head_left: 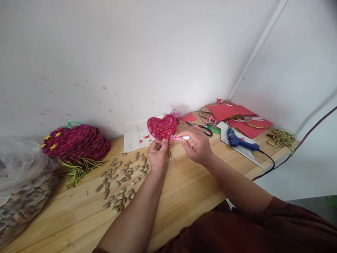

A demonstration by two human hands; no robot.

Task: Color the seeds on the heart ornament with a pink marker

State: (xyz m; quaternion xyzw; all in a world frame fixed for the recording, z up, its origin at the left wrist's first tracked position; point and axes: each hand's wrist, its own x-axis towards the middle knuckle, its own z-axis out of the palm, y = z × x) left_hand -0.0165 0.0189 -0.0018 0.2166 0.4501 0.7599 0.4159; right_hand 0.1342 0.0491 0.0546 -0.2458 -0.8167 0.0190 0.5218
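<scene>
My left hand [158, 154] pinches the lower part of a heart-shaped craft [161, 126] covered in magenta-painted peanut shells. Strands of green cord hang below the heart. In my right hand [197, 144] is a paintbrush [185, 137] with a white handle. Its pink-stained end meets the heart's lower right edge. Just behind the heart, against the wall, stands a small clear cup [176, 113] with pink paint on it. A white paper [134, 135] with writing and small stars lies behind my left hand.
Loose peanut shells [121, 195] are scattered left of my forearm. A stack of painted hearts [79, 142] and a plastic bag of shells [26, 200] stand farther left. To the right lie scissors [207, 130], red sheets [228, 111], a blue glue gun [242, 142] with its cable, and green cord [283, 137].
</scene>
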